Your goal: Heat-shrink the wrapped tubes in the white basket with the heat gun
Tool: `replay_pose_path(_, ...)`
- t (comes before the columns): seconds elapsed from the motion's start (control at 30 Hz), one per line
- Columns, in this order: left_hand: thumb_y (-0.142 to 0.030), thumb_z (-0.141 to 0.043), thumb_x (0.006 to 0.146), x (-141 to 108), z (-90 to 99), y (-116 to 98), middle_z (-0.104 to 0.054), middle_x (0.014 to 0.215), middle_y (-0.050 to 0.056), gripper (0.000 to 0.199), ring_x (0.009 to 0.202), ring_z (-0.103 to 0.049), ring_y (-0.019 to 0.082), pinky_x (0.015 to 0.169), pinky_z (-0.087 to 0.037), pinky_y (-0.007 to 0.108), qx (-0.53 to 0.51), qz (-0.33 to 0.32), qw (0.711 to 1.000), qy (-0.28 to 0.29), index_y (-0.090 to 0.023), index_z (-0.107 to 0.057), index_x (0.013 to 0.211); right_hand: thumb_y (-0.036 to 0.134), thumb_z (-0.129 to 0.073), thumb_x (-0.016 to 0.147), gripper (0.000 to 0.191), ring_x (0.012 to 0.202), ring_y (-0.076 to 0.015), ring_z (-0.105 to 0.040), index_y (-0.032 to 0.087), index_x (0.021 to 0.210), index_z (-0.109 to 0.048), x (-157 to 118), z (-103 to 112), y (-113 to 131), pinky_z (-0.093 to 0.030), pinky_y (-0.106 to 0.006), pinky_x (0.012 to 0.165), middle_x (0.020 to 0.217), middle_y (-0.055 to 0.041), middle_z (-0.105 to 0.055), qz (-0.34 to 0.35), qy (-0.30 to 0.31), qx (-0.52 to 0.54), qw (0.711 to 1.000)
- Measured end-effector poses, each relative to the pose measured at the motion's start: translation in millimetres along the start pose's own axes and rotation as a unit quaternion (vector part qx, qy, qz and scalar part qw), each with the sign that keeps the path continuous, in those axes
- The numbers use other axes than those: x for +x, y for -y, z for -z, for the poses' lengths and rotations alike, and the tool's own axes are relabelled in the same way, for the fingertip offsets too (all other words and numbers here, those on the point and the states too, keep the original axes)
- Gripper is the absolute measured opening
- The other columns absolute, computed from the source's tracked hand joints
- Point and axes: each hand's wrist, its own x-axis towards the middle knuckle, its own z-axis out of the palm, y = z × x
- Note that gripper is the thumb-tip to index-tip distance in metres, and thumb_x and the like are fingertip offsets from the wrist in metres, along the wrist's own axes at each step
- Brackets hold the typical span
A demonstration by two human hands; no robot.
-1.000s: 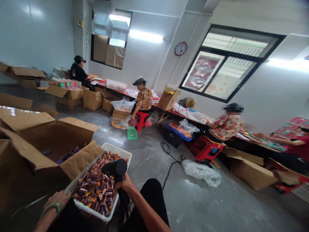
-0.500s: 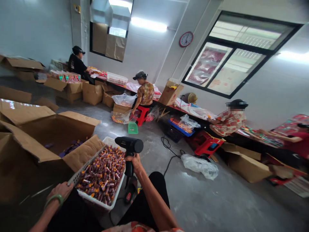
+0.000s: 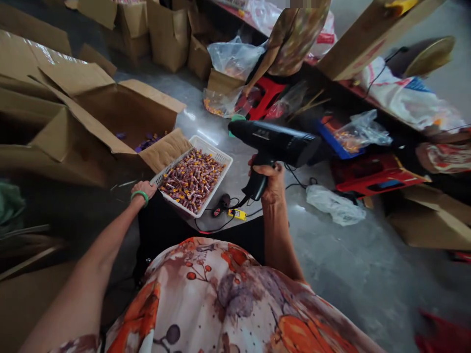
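My right hand (image 3: pixel 271 180) is wrapped round the handle of a black hair dryer (image 3: pixel 275 141), raised to the right of a white plastic basket (image 3: pixel 218 189). The dryer's narrow end points left and its wide end right. The basket holds a heap of small clear-and-purple wrapped pieces with orange ends (image 3: pixel 193 180). At the basket's near left corner, my left hand (image 3: pixel 144 188), with a green bangle on the wrist, has its fingers closed on the rim. Part of that grip is hidden.
An open cardboard box (image 3: pixel 91 105) with some purple pieces inside stands left of the basket. A yellow power strip (image 3: pixel 237 214) and cables lie on the floor. Clear plastic (image 3: pixel 334 203) lies to the right. A co-worker (image 3: pixel 294 44) sits on a red stool (image 3: pixel 267 98) ahead.
My view has tipped downward. The hair dryer has come up closer to me and away from the basket, to the right. My left hand stays at the basket's corner.
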Motion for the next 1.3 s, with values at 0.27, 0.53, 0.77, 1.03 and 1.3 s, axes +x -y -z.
replay_pose_path(0.27,-0.042,-0.041,0.087,5,-0.2,-11,-0.061,0.12,0.025,0.052,0.11,-0.057,0.038,0.088,-0.045,0.045,0.011,-0.008,1.0,-0.001,-0.006,-0.069,0.112,0.011,-0.071,0.053,0.017,0.057,-0.0154,-0.058,0.012,0.068,-0.064,-7,23,43,-0.046,-0.023,0.043,0.076,-0.0112,-0.063,0.071,-0.023,0.059,0.995)
replay_pose_path(0.53,-0.042,-0.041,0.087,7,0.0,-14,-0.062,0.121,0.023,0.05,0.108,-0.058,0.035,0.087,-0.044,0.043,0.014,0.001,1.0,-0.002,-0.01,-0.07,0.113,0.01,-0.068,0.05,0.028,0.065,-0.0174,-0.058,0.008,0.078,-0.073,-11,12,55,-0.048,-0.026,0.042,0.085,-0.0111,-0.061,0.087,-0.023,0.107,0.99)
replay_pose_path(0.77,-0.041,-0.04,0.087,15,0.6,-25,-0.062,0.119,0.023,0.051,0.107,-0.058,0.036,0.086,-0.044,0.043,0.038,-0.005,0.999,0.006,-0.008,-0.069,0.113,0.009,-0.07,0.051,0.031,0.079,-0.02,-0.06,0.006,0.081,-0.074,-8,16,43,-0.052,-0.024,0.05,0.089,-0.0125,-0.06,0.052,-0.011,0.128,0.99)
replay_pose_path(1.03,-0.042,-0.042,0.086,20,3.0,-34,-0.062,0.12,0.023,0.051,0.108,-0.058,0.037,0.087,-0.045,0.043,0.046,-0.003,0.999,0.022,-0.008,-0.069,0.113,0.009,-0.07,0.052,0.032,0.08,-0.0193,-0.061,0.008,0.083,-0.074,1,15,31,-0.051,-0.024,0.051,0.09,-0.0117,-0.061,0.02,-0.01,0.135,0.991)
replay_pose_path(1.3,-0.041,-0.042,0.087,20,3.2,-35,-0.063,0.118,0.023,0.05,0.11,-0.058,0.038,0.089,-0.046,0.045,0.05,-0.001,0.999,0.021,-0.008,-0.07,0.113,0.012,-0.069,0.054,0.03,0.081,-0.0174,-0.061,0.008,0.083,-0.074,3,11,19,-0.052,-0.021,0.054,0.085,-0.0097,-0.062,-0.005,0.015,0.123,0.992)
